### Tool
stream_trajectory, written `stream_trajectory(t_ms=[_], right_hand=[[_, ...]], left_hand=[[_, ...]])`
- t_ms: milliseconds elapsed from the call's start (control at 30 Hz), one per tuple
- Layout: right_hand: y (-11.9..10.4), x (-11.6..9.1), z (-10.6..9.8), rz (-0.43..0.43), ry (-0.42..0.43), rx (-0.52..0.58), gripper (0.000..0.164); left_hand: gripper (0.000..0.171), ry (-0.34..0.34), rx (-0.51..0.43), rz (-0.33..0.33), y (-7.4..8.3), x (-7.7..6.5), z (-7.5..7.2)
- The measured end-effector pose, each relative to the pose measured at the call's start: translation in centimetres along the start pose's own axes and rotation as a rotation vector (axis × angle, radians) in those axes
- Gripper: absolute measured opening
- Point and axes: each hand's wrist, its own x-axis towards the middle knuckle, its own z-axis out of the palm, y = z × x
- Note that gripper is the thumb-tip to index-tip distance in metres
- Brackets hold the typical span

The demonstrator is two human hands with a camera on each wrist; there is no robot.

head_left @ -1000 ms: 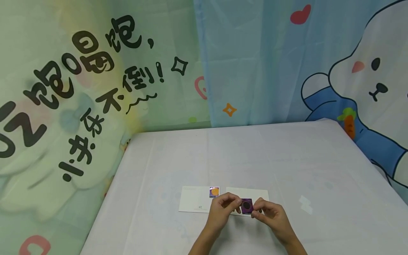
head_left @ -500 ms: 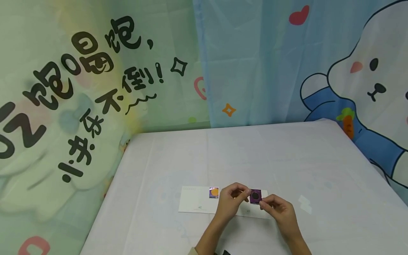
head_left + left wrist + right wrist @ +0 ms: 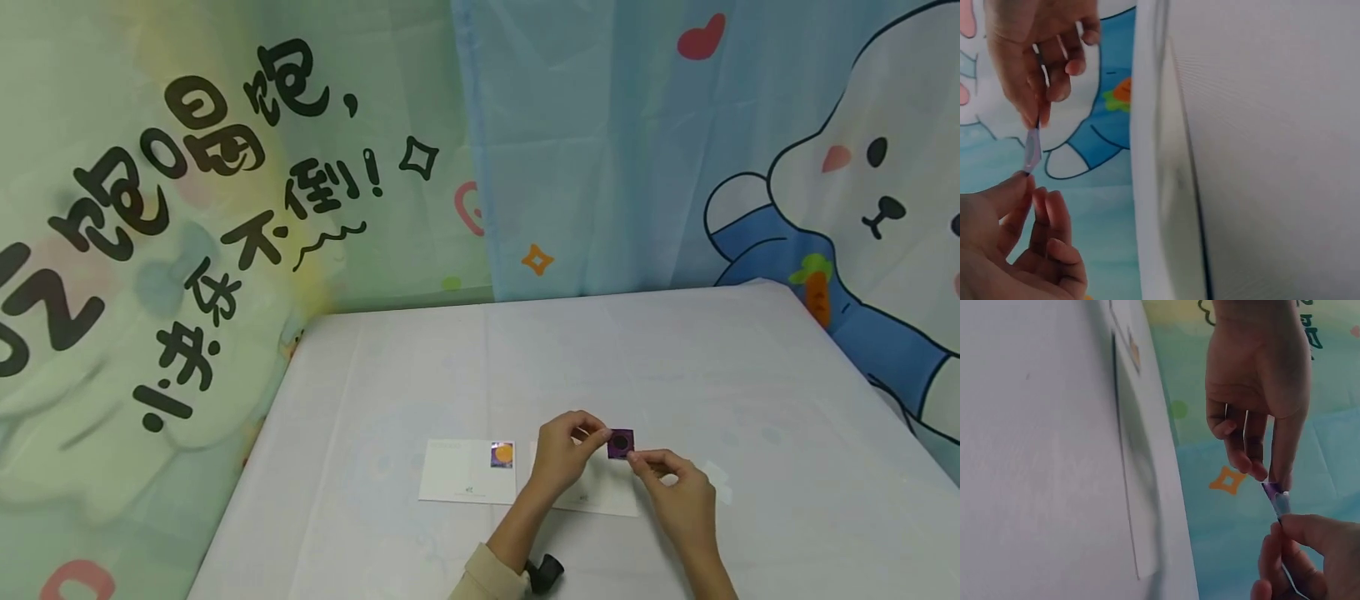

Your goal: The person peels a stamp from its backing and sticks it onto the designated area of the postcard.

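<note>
A small purple stamp-like square [image 3: 620, 444] with a dark round centre is held up above the white table, near the top right corner of the right postcard [image 3: 600, 497]. My left hand [image 3: 564, 454] pinches its left edge. At its lower right corner, the fingertips of my right hand [image 3: 678, 496] pinch it too. Both wrist views show the square almost edge-on between the two hands. To the left lies another white postcard [image 3: 453, 471], bearing a purple and orange stamp [image 3: 502, 454] in its top right corner. My left hand and forearm hide part of the right postcard.
The white cloth-covered table [image 3: 420, 375] stretches back to printed curtains [image 3: 585, 150]. A pale, whitish patch [image 3: 722, 483] lies on the cloth behind my right hand. A black object [image 3: 546, 575] shows by my left sleeve [image 3: 495, 573].
Both hands have moved right and away from me, carrying the purple square from over the right postcard to beyond its top right corner. The left sleeve and black object have come into view.
</note>
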Motion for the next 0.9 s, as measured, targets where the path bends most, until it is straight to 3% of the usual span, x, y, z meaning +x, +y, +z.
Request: stream_trajectory(t_ms=[200,400,567,900], right_hand=[[0.4,0.2,0.2,-0.074,0.03,-0.137,0.015],[1.1,0.3,0.7,-0.036,-0.038,-0.182,0.017],[1.8,0.3,1.0,0.001,-0.073,-0.199,0.017],[2.4,0.2,1.3,-0.022,-0.083,-0.276,0.015]], left_hand=[[0.013,-0.02,0.126,-0.093,-0.8,0.2,0.8],[0.012,-0.001,0.252,-0.197,-1.3,0.0,1.7],[0.012,0.004,0.309,-0.232,-1.5,-0.2,2.1],[0.013,0.001,0.388,-0.267,-1.9,-0.4,2.7]])
